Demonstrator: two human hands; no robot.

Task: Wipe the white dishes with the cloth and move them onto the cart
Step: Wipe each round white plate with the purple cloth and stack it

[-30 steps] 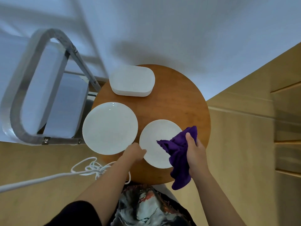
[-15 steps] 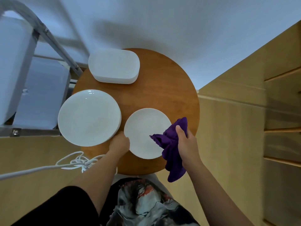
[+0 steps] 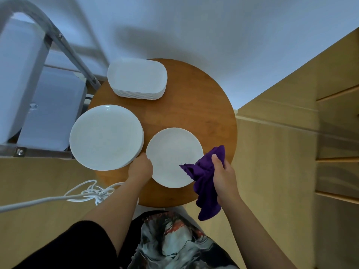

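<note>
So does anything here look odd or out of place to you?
Mostly tidy. Two things stand out: the large round plates jut past the round table edge on the left, and a tangled white cord lies on the floor by the person's left arm.

The left hand [image 3: 140,168] has its fingertips tucked out of sight at the small round plate's [image 3: 173,150] left rim. The purple cloth [image 3: 206,177] covers that plate's lower-right edge. At the frame's left, the metal cart [image 3: 25,78] is blurred and cut off by the edge.
</note>
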